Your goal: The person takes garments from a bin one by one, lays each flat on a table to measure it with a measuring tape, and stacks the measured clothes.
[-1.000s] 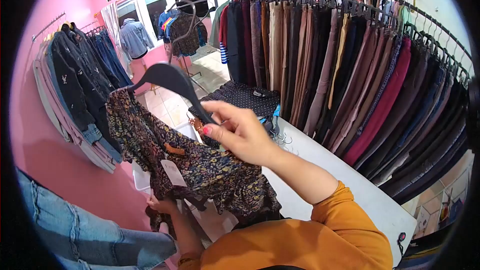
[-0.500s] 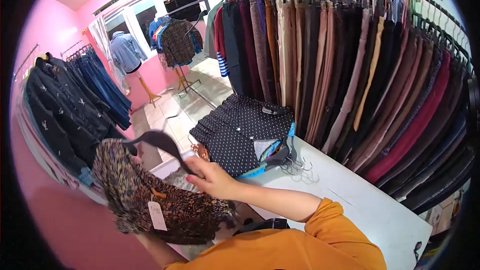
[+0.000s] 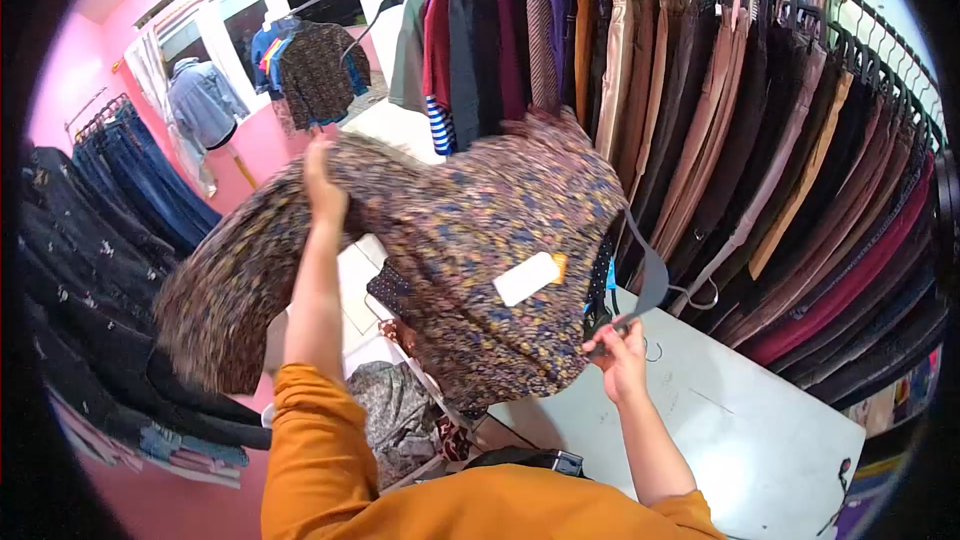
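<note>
A floral-print blouse [image 3: 480, 230] in dark and yellowish tones hangs spread out over the near side of the table, partly smeared by motion. My left hand [image 3: 325, 185] grips its upper left part, one sleeve drooping outside my forearm. A white paper tag [image 3: 527, 279] dangles on the front of the blouse. My right hand [image 3: 622, 355] is closed around one end of a dark grey hanger [image 3: 650, 275], at the blouse's right edge. The hanger's hook points right, toward the hanging trousers.
On the right, a long rack of trousers [image 3: 720, 130] borders the white table [image 3: 700, 430]. Black jackets [image 3: 100, 290] and jeans [image 3: 145, 170] hang on the left. Below my left arm lies a heap of grey patterned cloth [image 3: 395, 410]. Clothes on stands [image 3: 320, 70] are at the back.
The blouse, bunched at the left before, is now lifted and spread across the middle. My left hand has come into view on it. My right hand has carried the hanger to the right.
</note>
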Motion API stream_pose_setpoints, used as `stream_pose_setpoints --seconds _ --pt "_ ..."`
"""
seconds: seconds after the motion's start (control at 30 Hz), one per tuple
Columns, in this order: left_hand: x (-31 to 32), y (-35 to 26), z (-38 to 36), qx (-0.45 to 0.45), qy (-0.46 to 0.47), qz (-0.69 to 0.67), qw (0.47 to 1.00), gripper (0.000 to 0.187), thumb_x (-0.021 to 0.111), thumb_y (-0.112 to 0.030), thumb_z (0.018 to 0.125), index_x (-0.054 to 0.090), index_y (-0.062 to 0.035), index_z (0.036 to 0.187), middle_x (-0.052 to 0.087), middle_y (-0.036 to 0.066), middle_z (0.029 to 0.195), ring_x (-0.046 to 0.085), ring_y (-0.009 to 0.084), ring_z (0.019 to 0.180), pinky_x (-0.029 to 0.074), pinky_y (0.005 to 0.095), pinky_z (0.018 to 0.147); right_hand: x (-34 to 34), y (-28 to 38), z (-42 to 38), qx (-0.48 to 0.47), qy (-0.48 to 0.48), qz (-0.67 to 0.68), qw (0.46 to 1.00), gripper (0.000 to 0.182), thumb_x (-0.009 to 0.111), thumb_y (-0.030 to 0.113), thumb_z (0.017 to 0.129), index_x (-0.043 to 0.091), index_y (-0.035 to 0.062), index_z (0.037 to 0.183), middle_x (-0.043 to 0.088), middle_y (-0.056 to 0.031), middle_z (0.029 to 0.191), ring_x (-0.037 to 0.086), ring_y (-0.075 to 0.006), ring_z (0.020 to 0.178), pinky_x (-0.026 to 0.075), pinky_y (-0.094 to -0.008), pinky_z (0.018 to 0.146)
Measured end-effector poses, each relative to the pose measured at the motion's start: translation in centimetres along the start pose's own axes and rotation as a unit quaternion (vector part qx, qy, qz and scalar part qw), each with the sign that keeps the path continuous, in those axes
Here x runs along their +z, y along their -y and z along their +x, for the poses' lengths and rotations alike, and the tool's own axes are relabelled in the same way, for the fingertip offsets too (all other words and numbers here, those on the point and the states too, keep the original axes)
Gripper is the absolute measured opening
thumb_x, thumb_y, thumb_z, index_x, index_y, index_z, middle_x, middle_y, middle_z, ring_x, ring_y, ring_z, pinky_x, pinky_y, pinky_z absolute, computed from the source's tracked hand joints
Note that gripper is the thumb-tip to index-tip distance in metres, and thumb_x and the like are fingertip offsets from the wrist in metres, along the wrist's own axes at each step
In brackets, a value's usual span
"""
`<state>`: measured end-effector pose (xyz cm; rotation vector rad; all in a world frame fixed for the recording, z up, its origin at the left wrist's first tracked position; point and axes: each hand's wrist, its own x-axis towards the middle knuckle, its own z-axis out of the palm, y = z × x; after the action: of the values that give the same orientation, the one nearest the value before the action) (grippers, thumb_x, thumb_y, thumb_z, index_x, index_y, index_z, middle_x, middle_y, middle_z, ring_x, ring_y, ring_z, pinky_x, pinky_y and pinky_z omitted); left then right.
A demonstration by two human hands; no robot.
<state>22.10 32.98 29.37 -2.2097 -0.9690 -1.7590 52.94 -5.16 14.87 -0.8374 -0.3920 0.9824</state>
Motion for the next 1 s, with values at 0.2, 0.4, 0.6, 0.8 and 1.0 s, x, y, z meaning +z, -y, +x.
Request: stream_pose_setpoints --seconds 0.2,0.4,0.6,0.8,1.0 --pt "8.6 3.1 -16.0 -0.086 0.344 -0.061 0.933 0.040 0.067 -0.002 0.071 0.059 -0.0063 0.111 0.054 0.018 0.120 0.048 0.0320 0.117 0.036 0.0355 0.101 -7.8 -6.9 -0.3 0.029 -0.146 -0.039 0.988 0.022 0.053 0.003 0.088 0.040 0.0126 0.103 0.055 -0.0055 0.086 0.062 -0.0209 0.075 0.054 -0.0364 0.065" --pt "-1.1 2.4 -29.3 -0.268 0.280 -0.077 0.919 0.039 0.067 -0.009 0.075 0.057 -0.0047 0.113 0.054 0.016 0.119 0.054 0.0296 0.109 0.044 0.0361 0.091 -11.5 -10.8 -1.0 0.067 -0.191 -0.224 0.953 0.016 0.055 0.009 0.090 0.042 0.0086 0.100 0.055 -0.0056 0.085 0.059 -0.0162 0.069 0.054 -0.0316 0.058" --pt "-17.4 2.8 -40.9 -0.464 0.300 0.080 0.830 0.043 0.068 -0.021 0.074 0.057 -0.0033 0.111 0.058 0.018 0.110 0.054 0.0347 0.104 0.043 0.0407 0.091 -15.4 -13.4 -2.0 0.087 -0.194 -0.340 0.916 0.014 0.054 0.020 0.092 0.046 0.0089 0.094 0.053 -0.0044 0.074 0.054 -0.0121 0.059 0.046 -0.0247 0.048" --pt "-25.9 0.9 -51.9 -0.523 0.421 0.205 0.712 0.066 0.076 -0.034 0.063 0.053 -0.0038 0.117 0.054 0.021 0.115 0.048 0.0367 0.111 0.041 0.0417 0.094 -16.2 -17.0 -4.3 -0.050 -0.059 -0.670 0.739 0.009 0.056 0.013 0.083 0.051 0.0052 0.084 0.053 -0.0082 0.057 0.053 -0.0201 0.052 0.044 -0.0342 0.050" --pt "-24.4 -2.7 -53.0 -0.554 0.469 0.225 0.650 0.071 0.074 -0.037 0.066 0.046 -0.0040 0.123 0.050 0.019 0.121 0.048 0.0360 0.112 0.042 0.0431 0.093 -12.8 -15.4 -3.5 -0.012 0.064 -0.785 0.616 0.015 0.057 0.017 0.076 0.056 0.0037 0.083 0.061 -0.0175 0.068 0.060 -0.0367 0.064 0.047 -0.0456 0.061"
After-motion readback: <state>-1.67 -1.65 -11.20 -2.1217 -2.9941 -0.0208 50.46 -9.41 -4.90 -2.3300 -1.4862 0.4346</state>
